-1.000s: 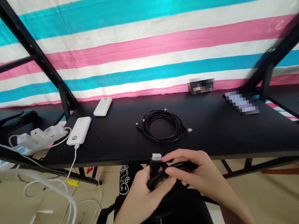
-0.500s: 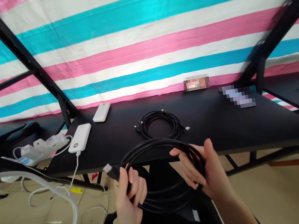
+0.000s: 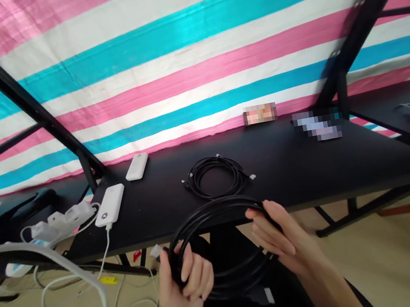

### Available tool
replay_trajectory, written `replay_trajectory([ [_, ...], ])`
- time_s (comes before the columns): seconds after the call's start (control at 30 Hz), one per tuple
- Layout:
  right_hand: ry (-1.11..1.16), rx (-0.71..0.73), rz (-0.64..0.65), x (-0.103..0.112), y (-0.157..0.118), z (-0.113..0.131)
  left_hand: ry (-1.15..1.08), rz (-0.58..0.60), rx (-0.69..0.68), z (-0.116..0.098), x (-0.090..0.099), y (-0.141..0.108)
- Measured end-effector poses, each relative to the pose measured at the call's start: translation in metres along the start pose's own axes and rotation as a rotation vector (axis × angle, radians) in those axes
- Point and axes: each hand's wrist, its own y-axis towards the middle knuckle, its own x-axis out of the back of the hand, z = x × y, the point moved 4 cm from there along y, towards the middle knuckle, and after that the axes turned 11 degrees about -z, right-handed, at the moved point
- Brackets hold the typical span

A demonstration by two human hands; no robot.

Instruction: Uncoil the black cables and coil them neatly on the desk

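Observation:
A thick black cable (image 3: 218, 205), wound in a loose coil of several loops, is held up in front of the table's near edge. My left hand (image 3: 188, 283) wraps its fingers round the coil's left side, near one pale-tipped connector. On the right side, my right hand (image 3: 278, 233) grips the loops between thumb and curled fingers. Another connector with a pale end (image 3: 268, 295) hangs at the bottom of the coil, over my lap. Just beyond the held coil, a second coil of thinner black cable (image 3: 217, 176) lies on the black table (image 3: 292, 175), its small connectors showing.
Two white power banks (image 3: 137, 166) (image 3: 110, 205) lie at the table's left, the nearer one with a cable plugged in. A white power strip (image 3: 58, 221) with chargers is further left. Blurred-out items (image 3: 260, 113) (image 3: 317, 126) lie at the back right. Black metal frame bars (image 3: 16, 97) rise on both sides.
The view has tilted and shifted slightly. The held coil and my left hand sit lower in the picture. My right thumb, raised before, now lies against the cable.

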Motion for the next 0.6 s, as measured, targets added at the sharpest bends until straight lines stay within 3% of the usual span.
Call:
replay_trajectory([
  [0.17,-0.312,0.19,-0.029,0.004,0.0,0.005,0.185,-0.214,0.091,0.001,0.018,0.0],
  [0.33,-0.743,0.6,-0.137,0.004,-0.004,0.022,0.341,-0.315,0.145,0.007,0.031,0.004],
  [0.47,-0.754,0.734,-0.097,0.007,-0.006,0.03,0.4,-0.328,0.159,0.014,0.031,0.005],
  [0.6,-0.73,0.8,-0.153,0.014,-0.006,0.038,0.39,-0.328,0.187,0.022,0.026,0.006],
])
